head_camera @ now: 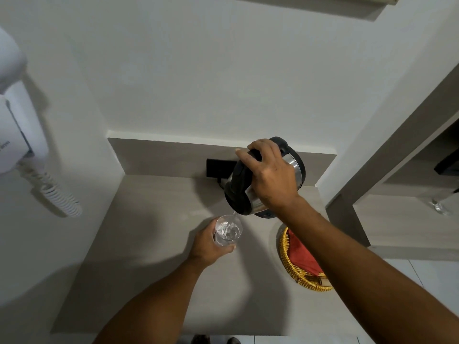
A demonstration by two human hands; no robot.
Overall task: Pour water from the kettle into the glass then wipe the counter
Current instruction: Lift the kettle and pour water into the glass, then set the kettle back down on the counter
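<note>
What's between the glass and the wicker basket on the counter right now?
Head view: only bare counter lies between the glass and the wicker basket; the right forearm passes above the basket.

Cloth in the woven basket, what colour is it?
Red; the folded cloth lies in the yellow woven basket, head view.

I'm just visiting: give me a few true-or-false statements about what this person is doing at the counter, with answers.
1. The right hand tilts the steel kettle with the black handle. True.
2. The clear drinking glass stands alone on the counter. False: the left hand holds it.
3. Water runs from the spout into the glass. True.
4. The red cloth lies spread on the grey counter. False: it sits in the yellow wicker basket.
</note>
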